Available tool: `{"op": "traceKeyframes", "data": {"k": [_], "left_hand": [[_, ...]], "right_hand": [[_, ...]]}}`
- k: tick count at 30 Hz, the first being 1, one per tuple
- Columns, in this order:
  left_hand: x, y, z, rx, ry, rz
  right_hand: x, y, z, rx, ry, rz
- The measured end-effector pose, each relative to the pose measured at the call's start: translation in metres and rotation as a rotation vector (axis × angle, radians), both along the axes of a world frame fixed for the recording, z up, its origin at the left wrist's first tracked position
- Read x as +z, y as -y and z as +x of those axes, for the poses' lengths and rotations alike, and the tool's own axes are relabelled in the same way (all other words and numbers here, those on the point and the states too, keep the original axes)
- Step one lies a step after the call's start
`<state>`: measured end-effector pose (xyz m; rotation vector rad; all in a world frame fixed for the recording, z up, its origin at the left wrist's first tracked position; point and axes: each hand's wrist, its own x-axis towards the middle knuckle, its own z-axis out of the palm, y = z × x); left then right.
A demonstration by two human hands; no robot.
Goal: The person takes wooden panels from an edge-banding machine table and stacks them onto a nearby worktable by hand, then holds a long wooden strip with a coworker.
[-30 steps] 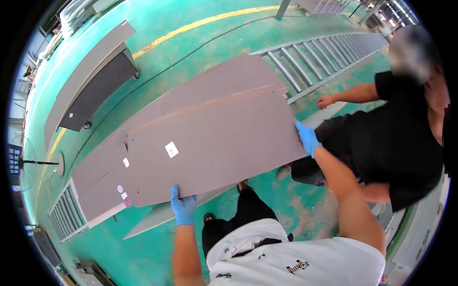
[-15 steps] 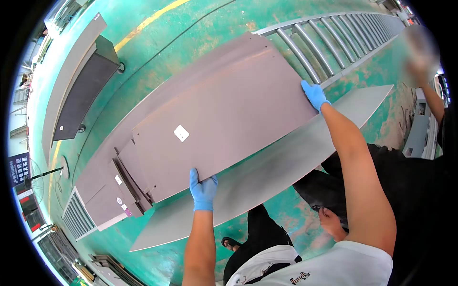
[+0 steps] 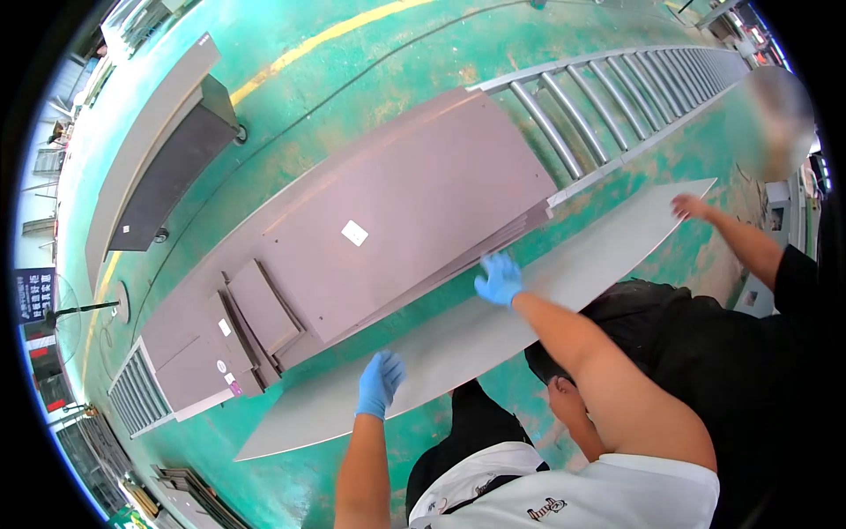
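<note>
My right hand [image 3: 500,279], in a blue glove, is open with its fingers spread, over the long grey panel [image 3: 471,339] and just off the near edge of the brown panel stack. My left hand [image 3: 381,383], gloved too, is open with fingers a little bent, above the same grey panel; I cannot tell whether it touches it. Beyond both hands a brown panel [image 3: 414,203] with a white label [image 3: 354,233] lies on top of the stack. Smaller brown panels [image 3: 264,304] lean and lie at its left end.
A co-worker's hand [image 3: 692,208] is at the right end of the grey panel; another hand [image 3: 568,401] shows below it. The stack rests on a roller conveyor [image 3: 608,106]. A wheeled cart [image 3: 172,163] carrying a long panel stands at the far left.
Both my hands have let go of the brown top panel; the right has moved left and down from its corner. The panel now lies squarer on the stack. The co-worker's hand has come to the grey panel.
</note>
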<state>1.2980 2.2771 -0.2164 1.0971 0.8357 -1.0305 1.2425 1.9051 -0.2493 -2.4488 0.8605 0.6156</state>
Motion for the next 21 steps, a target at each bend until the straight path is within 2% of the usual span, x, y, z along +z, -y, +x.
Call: {"op": "traceKeyframes", "data": {"k": [1,3,5,7,9,11,12,13,15,16,17,18,21], "left_hand": [[0.005,-0.008,-0.01,-0.015,-0.017,0.023],[0.021,-0.025,-0.033,-0.027,0.001,0.043],[0.032,-0.037,-0.057,-0.025,0.055,0.06],[0.046,-0.054,-0.083,0.004,0.107,0.088],[0.058,-0.076,-0.115,-0.029,0.177,0.014],[0.076,-0.105,-0.147,0.001,0.23,0.029],[0.084,-0.127,-0.17,-0.025,0.252,0.035],[0.082,-0.151,-0.195,0.019,0.284,0.056],[0.077,-0.212,-0.254,0.131,0.323,0.087],[0.074,-0.243,-0.289,0.144,0.339,0.12],[0.064,-0.273,-0.326,0.274,0.298,0.191],[0.051,-0.303,-0.365,0.398,0.253,0.26],[0.046,-0.387,-0.477,0.676,0.104,0.383]], "right_hand": [[-0.006,-0.024,-0.016,-0.051,-0.085,0.17],[-0.021,-0.073,-0.064,-0.039,-0.022,0.225],[0.005,-0.11,-0.097,-0.023,0.098,0.352],[0.03,-0.139,-0.12,0.04,0.064,0.415],[0.056,-0.162,-0.141,0.125,0.105,0.409],[0.052,-0.182,-0.168,0.329,0.382,0.236],[0.07,-0.193,-0.174,0.33,0.358,0.273],[0.071,-0.207,-0.188,0.361,0.412,0.266],[0.038,-0.221,-0.217,0.504,0.457,0.273],[0.021,-0.227,-0.228,0.3,0.283,0.469],[0.012,-0.23,-0.234,0.086,0.093,0.637],[0.015,-0.235,-0.235,0.163,0.077,0.637],[0.016,-0.262,-0.243,0.228,-0.298,0.588]]}}
